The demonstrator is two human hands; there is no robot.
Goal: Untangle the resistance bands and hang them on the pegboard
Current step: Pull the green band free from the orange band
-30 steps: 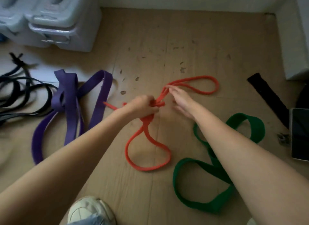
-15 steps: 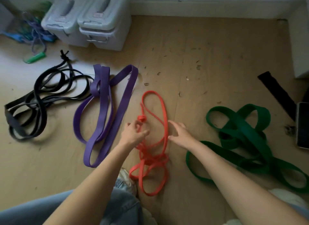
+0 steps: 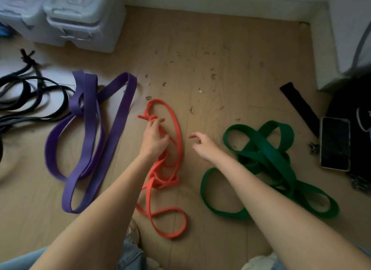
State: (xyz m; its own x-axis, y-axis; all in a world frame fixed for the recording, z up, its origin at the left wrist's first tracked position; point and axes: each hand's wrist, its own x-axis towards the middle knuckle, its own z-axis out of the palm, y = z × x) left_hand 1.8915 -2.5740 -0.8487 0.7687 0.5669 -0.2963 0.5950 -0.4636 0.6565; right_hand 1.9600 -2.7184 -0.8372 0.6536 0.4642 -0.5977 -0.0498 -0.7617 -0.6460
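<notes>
1. Orange band point(image 3: 176, 137) lay on wood floor point(image 3: 230, 48), centre of view, tangled: long loop at far end, small knot on its L side, crossed strands mid-way, another loop nearest the person.
2. L hand point(image 3: 153, 138) was on the orange band just below the knot; grip curled round strands, fingers hooked into them.
3. R hand point(image 3: 202, 144) hovered just R of the orange band, not touching it; grip loosely curled, fingers relaxed, holding nothing.
4. Purple band point(image 3: 88, 141), wide and folded in long loops, lay L of orange, apart from it.
5. Black bands point(image 3: 24, 93) in a loose heap at far L, partly cut by frame edge; touching purple or not, couldn't tell.
6. Green band point(image 3: 267, 155), wide, several overlapping loops, lay R of orange; R forearm crossed over its near-left part.
7. Two pale lidded storage boxes point(image 3: 80, 20) stood side by side at top L, against wall.
8. Phone point(image 3: 334, 144), screen dark, lay at R edge beside a black strap point(image 3: 299, 107) on floor.
9. Small dark flecks were scattered on floor beyond orange band.
10. Pegboard not in view.
</notes>
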